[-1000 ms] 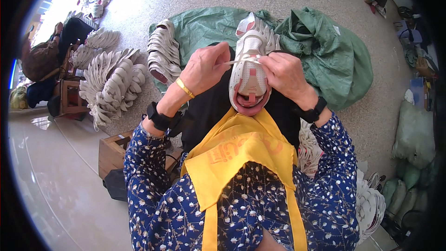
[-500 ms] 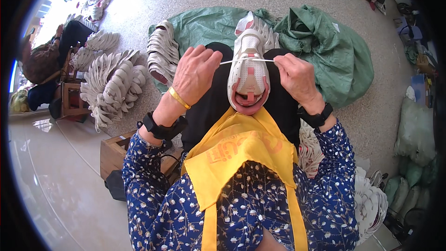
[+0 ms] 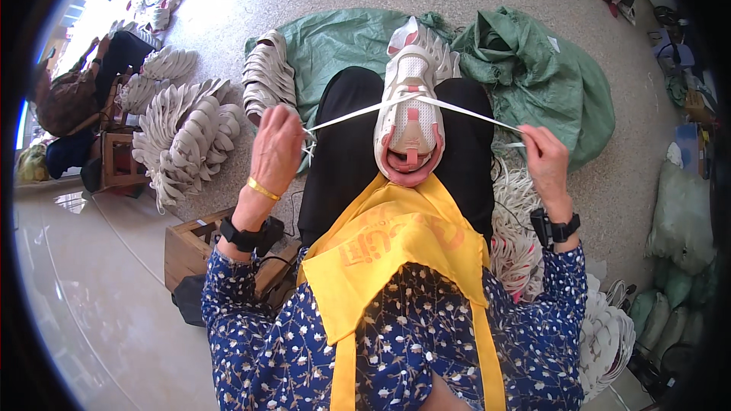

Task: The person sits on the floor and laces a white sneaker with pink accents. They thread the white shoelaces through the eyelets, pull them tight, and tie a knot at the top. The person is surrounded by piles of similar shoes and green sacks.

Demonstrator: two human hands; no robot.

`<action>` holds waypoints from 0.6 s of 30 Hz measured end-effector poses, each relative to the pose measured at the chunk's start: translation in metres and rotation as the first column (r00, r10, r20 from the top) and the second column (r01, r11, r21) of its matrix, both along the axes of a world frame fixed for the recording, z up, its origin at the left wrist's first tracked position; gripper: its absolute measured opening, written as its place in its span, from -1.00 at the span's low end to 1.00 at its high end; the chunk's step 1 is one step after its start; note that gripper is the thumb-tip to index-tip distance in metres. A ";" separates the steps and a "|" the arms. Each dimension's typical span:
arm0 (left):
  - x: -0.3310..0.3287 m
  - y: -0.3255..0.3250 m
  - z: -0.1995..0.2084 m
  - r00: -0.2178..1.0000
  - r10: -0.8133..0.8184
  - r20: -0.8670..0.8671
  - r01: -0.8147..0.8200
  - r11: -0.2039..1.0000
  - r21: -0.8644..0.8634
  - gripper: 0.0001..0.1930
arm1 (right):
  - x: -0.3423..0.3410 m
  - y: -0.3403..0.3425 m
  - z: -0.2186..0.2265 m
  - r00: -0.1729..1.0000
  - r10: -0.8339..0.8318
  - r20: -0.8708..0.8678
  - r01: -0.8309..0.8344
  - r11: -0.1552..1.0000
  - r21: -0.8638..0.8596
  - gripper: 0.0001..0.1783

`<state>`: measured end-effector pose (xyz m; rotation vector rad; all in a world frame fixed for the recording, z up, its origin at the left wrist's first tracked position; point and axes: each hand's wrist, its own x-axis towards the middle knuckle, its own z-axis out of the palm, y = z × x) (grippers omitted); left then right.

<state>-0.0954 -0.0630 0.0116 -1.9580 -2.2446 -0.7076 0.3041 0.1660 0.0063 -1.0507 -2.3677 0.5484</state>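
A white and pink shoe upper (image 3: 415,131) lies across my lap between my black-trousered knees, its pink-lined opening toward me. A flat white shoelace (image 3: 346,117) runs through it near the far end of its perforated panel. My left hand (image 3: 276,148) is closed on one end of the lace, out past my left knee, with a short tail hanging beside the fingers. My right hand (image 3: 547,158) pinches the other end, beyond my right knee. Both lengths are drawn out, sloping down from the shoe toward the hands.
Stacked white shoe uppers (image 3: 268,76) stand left of my knees, with a bigger pile (image 3: 186,137) farther left. Green sacks (image 3: 563,99) lie ahead. A wooden box (image 3: 186,247) sits at my left, and a bundle of white laces (image 3: 514,228) hangs by my right thigh. Another person (image 3: 72,99) is far left.
My hands have moved apart and back toward me, the left outward left, the right outward right. Much longer lengths of lace now show on both sides of the shoe upper.
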 end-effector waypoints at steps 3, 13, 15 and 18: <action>-0.030 -0.028 -0.016 0.982 0.187 0.027 -0.184 0.980 -0.075 -0.88 | 0.050 0.017 -0.022 0.999 -0.051 -0.001 0.051 0.997 0.051 -0.83; -0.180 -0.159 -0.058 0.825 0.564 0.037 -0.549 0.815 -0.185 -0.88 | 0.202 0.047 -0.088 0.910 -0.402 0.097 0.414 0.892 -0.184 -0.75; -0.200 -0.179 -0.060 0.768 0.638 0.063 -0.620 0.764 -0.179 -0.87 | 0.223 0.051 -0.097 0.881 -0.463 0.097 0.471 0.840 -0.268 -0.74; -0.235 -0.209 -0.063 0.722 0.692 0.015 -0.680 0.714 -0.169 -0.85 | 0.247 0.055 -0.110 0.854 -0.512 0.091 0.511 0.792 -0.335 -0.73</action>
